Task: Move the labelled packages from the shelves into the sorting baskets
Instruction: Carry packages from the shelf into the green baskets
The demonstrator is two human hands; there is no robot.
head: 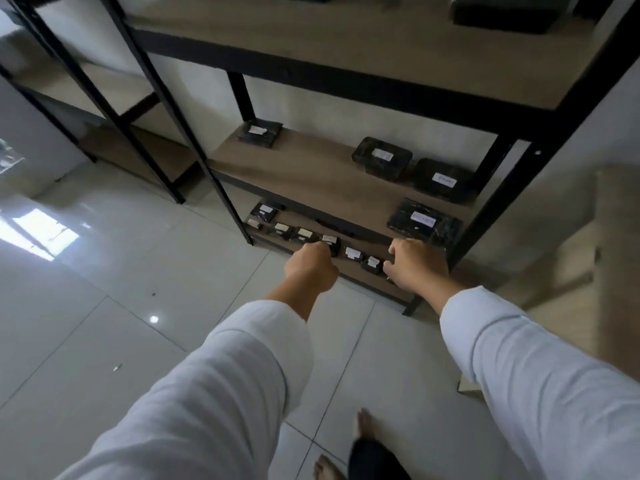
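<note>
Both hands (363, 265), fingers curled, reach seven small packages (304, 234); grip unclear.

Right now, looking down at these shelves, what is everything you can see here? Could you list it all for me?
Shelf rack: one in front, black frame with brown boards; a second to the left.
Middle shelf packages: four, black with white labels; one back left, three at the right.
Bottom shelf packages: about seven small ones, black with white labels, in a row along the front, one behind it at the left.
Top shelf: dark things, cut off by the frame.
Floor: glossy white tiles.
Sleeves: two, white.
Feet: two, bare.
Hands: left hand and right hand, fingers curled, at the bottom row.
</note>
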